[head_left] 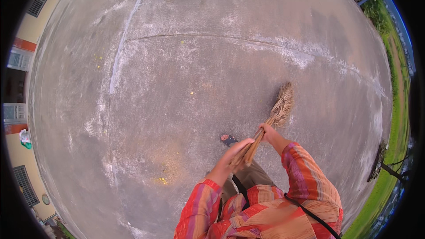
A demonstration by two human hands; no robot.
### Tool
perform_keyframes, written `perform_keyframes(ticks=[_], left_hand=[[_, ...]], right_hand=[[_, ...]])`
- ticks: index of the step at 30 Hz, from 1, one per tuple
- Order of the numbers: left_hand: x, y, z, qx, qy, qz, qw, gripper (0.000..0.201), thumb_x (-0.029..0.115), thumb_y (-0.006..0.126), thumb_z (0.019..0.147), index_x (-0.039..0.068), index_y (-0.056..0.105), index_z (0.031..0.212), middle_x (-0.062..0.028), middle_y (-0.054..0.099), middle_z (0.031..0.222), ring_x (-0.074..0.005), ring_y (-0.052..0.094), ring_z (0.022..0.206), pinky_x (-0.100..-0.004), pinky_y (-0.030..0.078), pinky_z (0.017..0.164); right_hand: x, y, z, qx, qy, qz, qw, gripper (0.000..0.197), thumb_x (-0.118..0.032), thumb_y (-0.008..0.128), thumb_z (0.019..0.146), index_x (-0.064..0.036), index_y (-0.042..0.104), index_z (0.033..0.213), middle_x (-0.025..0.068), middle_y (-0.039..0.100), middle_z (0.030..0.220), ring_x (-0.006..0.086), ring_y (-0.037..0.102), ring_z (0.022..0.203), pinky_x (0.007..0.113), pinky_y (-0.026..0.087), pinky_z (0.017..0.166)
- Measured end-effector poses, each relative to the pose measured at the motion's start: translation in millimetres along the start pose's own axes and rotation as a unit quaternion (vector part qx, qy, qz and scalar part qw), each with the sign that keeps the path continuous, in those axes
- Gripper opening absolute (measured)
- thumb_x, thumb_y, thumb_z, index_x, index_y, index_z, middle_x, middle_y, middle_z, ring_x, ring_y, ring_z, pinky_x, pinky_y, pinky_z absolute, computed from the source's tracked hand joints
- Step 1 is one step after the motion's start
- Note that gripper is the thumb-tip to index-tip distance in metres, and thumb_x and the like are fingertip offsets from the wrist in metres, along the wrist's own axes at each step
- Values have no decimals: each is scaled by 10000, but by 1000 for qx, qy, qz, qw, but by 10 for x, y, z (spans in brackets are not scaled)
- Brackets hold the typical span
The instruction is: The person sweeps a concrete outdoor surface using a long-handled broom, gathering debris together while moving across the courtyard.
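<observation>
A straw hand broom slants from near my waist out to the right, its bristle head pointing ahead over the concrete. My left hand is closed around the upper part of the bundled handle. Farther down, close to where the bristles fan out, my right hand grips the same handle. Whether the bristle tips press on the ground, I cannot tell. Just ahead of my left hand, my foot in a dark sandal shows.
Grey concrete with pale seams spreads around me. A yellow scatter lies to the left, with smaller specks farther off. Along the far left runs a building wall with a white-and-green bundle beside it. Grass borders the right.
</observation>
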State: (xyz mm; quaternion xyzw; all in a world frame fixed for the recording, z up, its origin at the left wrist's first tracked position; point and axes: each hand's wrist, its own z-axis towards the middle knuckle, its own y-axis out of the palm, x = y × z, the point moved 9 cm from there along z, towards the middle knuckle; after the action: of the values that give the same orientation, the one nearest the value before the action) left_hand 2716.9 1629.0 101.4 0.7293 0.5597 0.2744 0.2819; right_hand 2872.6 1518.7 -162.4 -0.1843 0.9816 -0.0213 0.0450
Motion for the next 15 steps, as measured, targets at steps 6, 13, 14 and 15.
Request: perform_keyframes(ticks=[6,13,14,15], left_hand=[[-221,-858,-1540,239,20,-26,971,417,367,563,803,12,572,1021,-82,621,846,-102,572,694,-197,464,614],[-902,-599,-2703,340,50,-125,931,419,380,528,808,18,547,1018,-40,580,785,-111,530,626,-215,440,585],[-912,-620,-2639,330,58,-136,932,413,376,528,808,17,548,1013,-39,577,776,-110,528,620,-214,438,578],[-946,-629,-2595,323,67,-151,932,408,372,528,808,17,549,1007,-37,573,768,-109,526,614,-212,437,570]], right_hand=[[1767,1314,-341,-136,184,-96,969,133,-44,547,674,4,470,771,120,508,776,290,543,812,507,454,797],[3445,1682,-1708,-267,364,-303,839,146,-61,584,676,-45,453,612,72,437,567,210,469,552,369,454,573],[3453,1769,-1812,-354,309,-311,826,158,-92,603,668,-60,465,599,47,445,557,185,459,530,348,427,514],[3557,1741,-1903,-339,328,-319,822,159,-95,606,668,-64,467,597,42,445,553,179,457,528,347,420,506]])
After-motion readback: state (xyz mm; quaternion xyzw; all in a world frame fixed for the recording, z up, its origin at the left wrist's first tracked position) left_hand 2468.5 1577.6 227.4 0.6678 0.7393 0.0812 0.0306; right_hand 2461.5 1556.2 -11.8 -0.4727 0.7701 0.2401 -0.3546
